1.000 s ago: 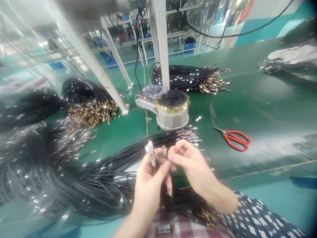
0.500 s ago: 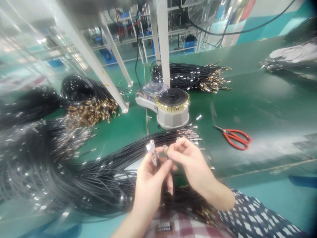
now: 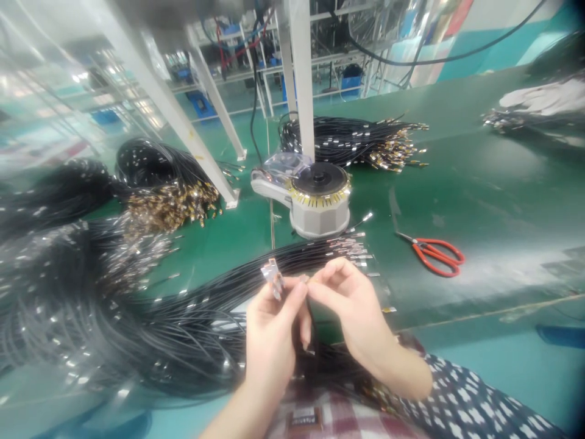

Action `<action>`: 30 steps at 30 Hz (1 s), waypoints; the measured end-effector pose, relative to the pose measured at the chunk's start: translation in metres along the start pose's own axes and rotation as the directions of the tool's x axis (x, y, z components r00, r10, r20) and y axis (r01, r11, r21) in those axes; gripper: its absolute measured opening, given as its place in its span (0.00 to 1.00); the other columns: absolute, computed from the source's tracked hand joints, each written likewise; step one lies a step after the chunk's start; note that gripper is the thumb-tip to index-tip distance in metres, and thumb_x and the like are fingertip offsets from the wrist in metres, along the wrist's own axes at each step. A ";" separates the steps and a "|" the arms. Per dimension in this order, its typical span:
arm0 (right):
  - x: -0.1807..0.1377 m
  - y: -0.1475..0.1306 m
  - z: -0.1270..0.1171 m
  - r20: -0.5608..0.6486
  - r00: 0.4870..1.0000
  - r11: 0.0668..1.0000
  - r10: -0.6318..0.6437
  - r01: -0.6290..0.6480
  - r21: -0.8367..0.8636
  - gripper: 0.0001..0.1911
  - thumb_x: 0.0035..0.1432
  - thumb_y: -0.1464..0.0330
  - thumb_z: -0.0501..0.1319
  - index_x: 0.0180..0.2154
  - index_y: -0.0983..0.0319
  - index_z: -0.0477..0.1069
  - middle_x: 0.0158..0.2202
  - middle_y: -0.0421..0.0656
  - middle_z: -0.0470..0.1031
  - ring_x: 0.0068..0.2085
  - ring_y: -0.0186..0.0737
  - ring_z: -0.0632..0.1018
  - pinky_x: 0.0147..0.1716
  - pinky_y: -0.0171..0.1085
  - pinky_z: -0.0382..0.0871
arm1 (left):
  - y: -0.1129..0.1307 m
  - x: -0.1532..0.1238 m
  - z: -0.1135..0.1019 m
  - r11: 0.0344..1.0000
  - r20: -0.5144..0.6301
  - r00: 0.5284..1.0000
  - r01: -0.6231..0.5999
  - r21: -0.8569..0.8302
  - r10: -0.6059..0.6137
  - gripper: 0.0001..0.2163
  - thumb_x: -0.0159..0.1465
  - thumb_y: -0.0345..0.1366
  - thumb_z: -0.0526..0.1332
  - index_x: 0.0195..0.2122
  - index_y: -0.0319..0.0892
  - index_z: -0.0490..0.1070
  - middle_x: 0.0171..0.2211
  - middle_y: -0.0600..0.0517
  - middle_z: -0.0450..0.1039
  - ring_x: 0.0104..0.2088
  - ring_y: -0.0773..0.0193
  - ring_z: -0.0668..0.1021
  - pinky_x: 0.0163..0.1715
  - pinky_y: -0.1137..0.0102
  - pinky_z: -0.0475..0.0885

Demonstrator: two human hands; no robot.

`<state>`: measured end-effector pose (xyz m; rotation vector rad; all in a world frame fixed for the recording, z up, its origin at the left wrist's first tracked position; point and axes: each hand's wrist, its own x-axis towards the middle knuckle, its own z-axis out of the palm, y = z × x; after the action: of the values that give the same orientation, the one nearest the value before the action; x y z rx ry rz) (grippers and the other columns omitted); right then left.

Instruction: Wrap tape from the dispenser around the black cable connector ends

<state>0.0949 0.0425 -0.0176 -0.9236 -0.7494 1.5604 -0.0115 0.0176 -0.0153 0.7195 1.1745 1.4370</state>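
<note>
My left hand (image 3: 272,335) is closed around several black cables whose silver metal tips (image 3: 273,275) stick up beside the index finger. Its thumb presses on one more cable end (image 3: 303,278), held apart from the others. My right hand (image 3: 354,305) pinches at that same cable end with thumb and index finger, so the tip is mostly hidden. Behind both hands, a long bundle of black cables (image 3: 256,265) with silver ends lies across the green table (image 3: 457,207). A round tape dispenser (image 3: 320,213) with yellow strips around its black top stands just beyond that bundle.
Red-handled scissors or snips (image 3: 439,256) lie to the right. Coiled cables with brass-coloured ends (image 3: 173,204) sit at the left, another cable bundle (image 3: 347,137) at the back. White posts (image 3: 300,79) rise from the table. A white glove (image 3: 543,97) rests at far right.
My left thumb has moved up onto the single cable end, where my right fingers now meet it. The silver tips in my left hand have tilted and shifted slightly left.
</note>
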 end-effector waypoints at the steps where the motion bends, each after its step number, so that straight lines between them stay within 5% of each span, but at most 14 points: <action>1: 0.000 0.000 0.000 0.005 1.000 1.000 0.002 -0.002 0.002 0.14 0.44 0.71 0.71 0.27 0.60 0.65 0.26 0.34 0.73 0.30 0.32 0.74 0.35 0.34 0.68 | 0.000 0.001 -0.001 1.000 0.004 1.000 -0.003 -0.003 0.003 0.05 0.59 0.35 0.66 0.31 0.40 0.73 0.13 0.59 0.65 0.10 0.74 0.65 0.10 0.79 0.56; 11: 0.002 -0.001 -0.003 -0.007 1.000 1.000 -0.002 0.003 0.025 0.14 0.45 0.71 0.70 0.27 0.60 0.65 0.27 0.35 0.72 0.30 0.32 0.74 0.33 0.34 0.70 | 0.004 -0.001 0.000 0.995 0.055 0.993 0.102 0.001 -0.101 0.11 0.56 0.36 0.68 0.40 0.41 0.75 0.17 0.58 0.68 0.11 0.77 0.63 0.12 0.79 0.53; 17: 0.000 0.005 -0.005 0.000 1.000 0.999 -0.026 0.026 0.024 0.13 0.47 0.72 0.69 0.27 0.59 0.65 0.29 0.35 0.73 0.31 0.32 0.74 0.35 0.34 0.70 | 0.005 0.003 -0.001 0.981 -0.007 0.982 0.189 -0.052 -0.189 0.11 0.48 0.31 0.72 0.27 0.37 0.70 0.20 0.57 0.70 0.12 0.80 0.61 0.13 0.80 0.53; 22: -0.002 0.001 -0.010 0.059 0.998 1.000 0.025 -0.024 -0.005 0.08 0.54 0.67 0.66 0.33 0.59 0.67 0.36 0.39 0.79 0.37 0.36 0.78 0.41 0.38 0.70 | 0.004 0.005 -0.004 0.980 -0.004 0.984 0.179 -0.087 -0.180 0.09 0.51 0.30 0.71 0.28 0.37 0.70 0.18 0.58 0.69 0.12 0.80 0.60 0.14 0.80 0.53; 30: 0.005 -0.008 -0.016 0.116 0.993 0.952 -0.002 0.037 -0.302 0.12 0.59 0.59 0.59 0.39 0.59 0.74 0.40 0.42 0.77 0.43 0.40 0.75 0.46 0.40 0.66 | 0.004 0.005 -0.005 0.977 0.033 0.982 0.191 -0.091 -0.188 0.09 0.52 0.30 0.70 0.28 0.37 0.69 0.20 0.55 0.72 0.13 0.80 0.61 0.14 0.80 0.53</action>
<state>0.1118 0.0490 -0.0194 -1.0520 -1.1005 1.5143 -0.0187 0.0211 -0.0140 0.5432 1.1184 1.3106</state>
